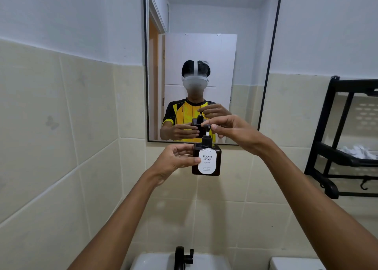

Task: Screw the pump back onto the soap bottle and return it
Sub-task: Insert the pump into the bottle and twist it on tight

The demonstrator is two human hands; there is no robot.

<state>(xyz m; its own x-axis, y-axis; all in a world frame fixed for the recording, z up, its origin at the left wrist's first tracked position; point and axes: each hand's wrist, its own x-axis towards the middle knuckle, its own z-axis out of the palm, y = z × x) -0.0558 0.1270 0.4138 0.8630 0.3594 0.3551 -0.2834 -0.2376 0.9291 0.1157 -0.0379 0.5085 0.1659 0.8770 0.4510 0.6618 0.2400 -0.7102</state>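
Observation:
A dark square soap bottle (pixel 216 163) with a white "HAND SOAP" label is held up in the air in front of the tiled wall, just below the mirror. My left hand (pixel 176 161) grips its left side, thumb across the label's edge. The black pump (pixel 206 135) sits upright in the bottle's neck, its collar down on the shoulder and a short white stem showing. My right hand (pixel 231 129) pinches the pump head from the right with its fingertips. The mirror repeats both hands and the bottle.
A black-framed mirror (pixel 263 98) hangs straight ahead. A black wall rack (pixel 335 155) with white items stands out at the right. Below are a white basin (pixel 155 261) with a black tap (pixel 183 258), and a white object (pixel 294 263) at the bottom right.

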